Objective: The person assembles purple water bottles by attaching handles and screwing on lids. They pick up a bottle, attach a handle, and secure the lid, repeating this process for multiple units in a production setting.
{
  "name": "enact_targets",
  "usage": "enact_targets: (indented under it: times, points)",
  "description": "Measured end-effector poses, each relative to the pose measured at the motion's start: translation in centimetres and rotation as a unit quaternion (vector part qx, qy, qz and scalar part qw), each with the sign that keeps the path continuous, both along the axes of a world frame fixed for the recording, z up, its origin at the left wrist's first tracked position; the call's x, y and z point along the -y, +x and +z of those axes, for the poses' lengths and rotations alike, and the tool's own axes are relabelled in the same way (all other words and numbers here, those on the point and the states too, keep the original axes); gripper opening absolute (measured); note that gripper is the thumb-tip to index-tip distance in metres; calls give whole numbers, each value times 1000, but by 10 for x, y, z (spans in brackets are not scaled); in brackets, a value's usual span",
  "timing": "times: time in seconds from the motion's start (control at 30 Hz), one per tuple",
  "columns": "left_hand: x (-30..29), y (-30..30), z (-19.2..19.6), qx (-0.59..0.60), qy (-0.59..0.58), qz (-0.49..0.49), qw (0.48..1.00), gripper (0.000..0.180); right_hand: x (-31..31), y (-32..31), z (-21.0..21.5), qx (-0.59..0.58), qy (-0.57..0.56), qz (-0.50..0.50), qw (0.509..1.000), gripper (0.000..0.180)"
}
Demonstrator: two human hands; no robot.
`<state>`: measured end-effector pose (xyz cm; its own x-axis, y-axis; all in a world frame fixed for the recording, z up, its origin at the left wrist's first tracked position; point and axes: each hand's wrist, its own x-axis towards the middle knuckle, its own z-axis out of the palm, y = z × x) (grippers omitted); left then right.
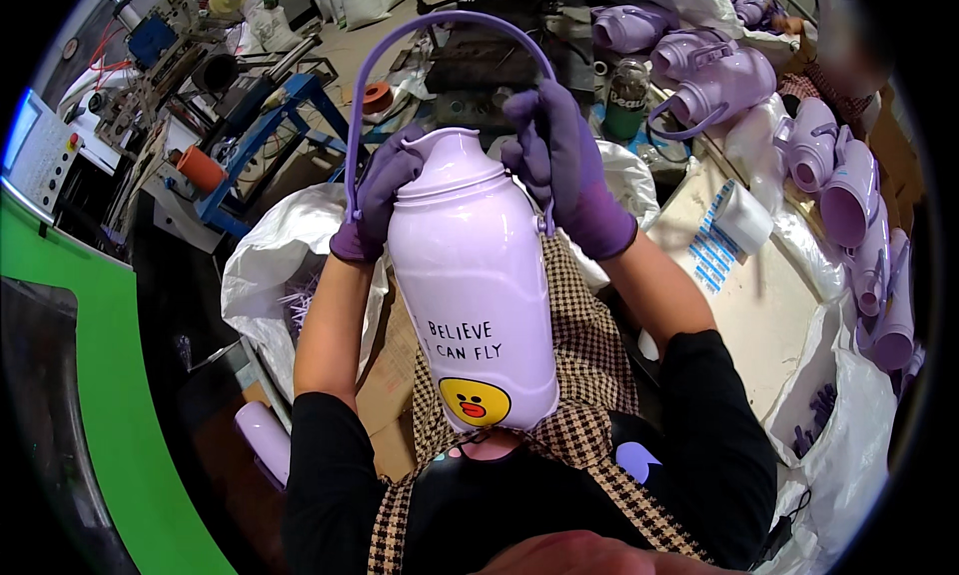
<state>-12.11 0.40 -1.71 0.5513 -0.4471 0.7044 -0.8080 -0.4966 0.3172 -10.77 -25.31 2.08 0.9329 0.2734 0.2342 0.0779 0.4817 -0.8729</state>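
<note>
Upright in front of my apron stands a lilac plastic jug point(472, 275), with a spouted neck, a cartoon duck face and dark lettering. Its purple carrying handle point(447, 17) arches up over the neck. My left hand point(384, 190), in a purple glove, is closed on the jug's upper left side, fingertips at the neck. On the other side my right hand point(567, 170), gloved alike, has its fingers bent around the right arm of the handle and close to the neck. The glove hides part of that handle arm.
Several similar lilac jugs point(727, 80) lie piled at the right. A white cylindrical part point(743, 218) lies on a pale board point(689, 325). White sacks point(262, 237) hold small parts. A green machine panel point(120, 375) stands left, a blue metal frame point(272, 125) beyond.
</note>
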Motion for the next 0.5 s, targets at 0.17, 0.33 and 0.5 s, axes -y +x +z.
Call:
enact_targets:
  times: [0.17, 0.33, 0.5]
  points:
    - [24, -8, 6, -250, -216, 16, 944, 16, -10, -4, 2, 168, -60, -3, 984, 30]
    - [37, -8, 2, -93, -132, -26, 987, 21, 5, -30, -4, 743, -135, -117, 645, 14]
    - [36, -3, -11, -406, -369, -124, 827, 28, -16, -17, -12, 239, -74, -157, 955, 20]
